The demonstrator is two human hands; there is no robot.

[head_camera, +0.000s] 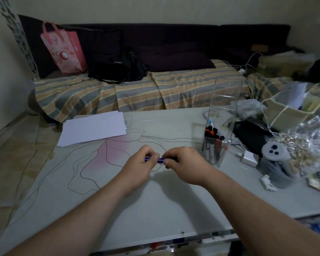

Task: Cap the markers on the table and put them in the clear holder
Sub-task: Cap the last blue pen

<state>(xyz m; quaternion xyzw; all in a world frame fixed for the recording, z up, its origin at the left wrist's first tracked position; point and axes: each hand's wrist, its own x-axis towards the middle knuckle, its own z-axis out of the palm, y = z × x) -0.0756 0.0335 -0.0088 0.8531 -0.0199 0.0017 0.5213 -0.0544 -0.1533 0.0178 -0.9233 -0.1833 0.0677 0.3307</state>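
- while a blue marker (155,160) is held above the table (118,209) at frame centre, its left end is pinched by the left hand (139,166) and its right end by the right hand (185,164), fingers curled.
- whether the cap is fully seated cannot be told; capping is judged to be in hand.
- several capped markers (211,133) are already stood in the clear holder (220,130), right of centre.
- no other loose marker is seen on the table; only white paper sheets (94,129) are seen at upper left.
- insertion of this marker is judged to be left.

Home living room: striped-cover sofa (137,89), pink tote (65,48).
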